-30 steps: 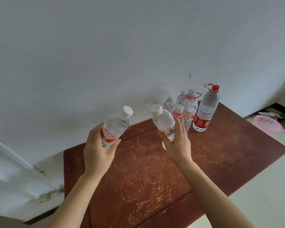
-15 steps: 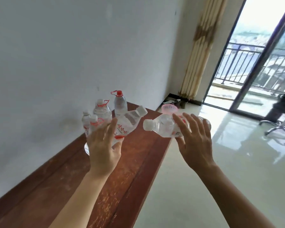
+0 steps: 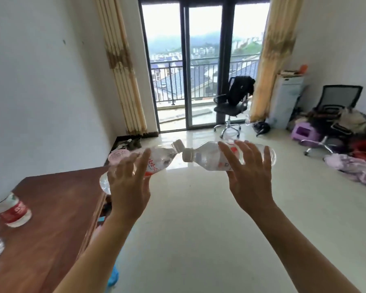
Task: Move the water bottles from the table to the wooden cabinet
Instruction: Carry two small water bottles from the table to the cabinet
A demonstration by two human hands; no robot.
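At frame centre, a clear bottle (image 3: 160,159) is grasped in the left hand (image 3: 128,187) and a second bottle (image 3: 209,158) in the right hand (image 3: 251,182). Both are held nearly level above the pale floor (image 3: 199,229), with their white caps almost touching. At the left edge, a red-labelled bottle (image 3: 12,210) is seen upright on the brown table (image 3: 57,197), well apart from both hands.

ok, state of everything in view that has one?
Left hand: grips left bottle, capped, tilted, in the air.
Right hand: grips right bottle, capped, sideways, in the air.
Red-label bottle: stands on the table.
Curtains: pulled aside.
Office chair: dark cloth draped over its back.
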